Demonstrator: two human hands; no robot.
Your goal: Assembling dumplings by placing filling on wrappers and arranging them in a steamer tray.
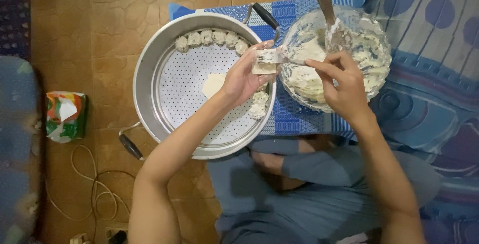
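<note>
Two hands worked over the food. The left hand [243, 77] pinched a small dumpling wrapper [264, 62] with filling, just between the big metal steamer pan [149, 59] and the clear bowl [379, 39] of white filling. The right hand [341, 82] gripped a thin spreader [292, 60] with its fingers pressed together, and the tip touched the wrapper. Some finished dumplings [212, 38] sat along the pan's far edge. One flat wrapper [213, 84] lay in the pan.
</note>
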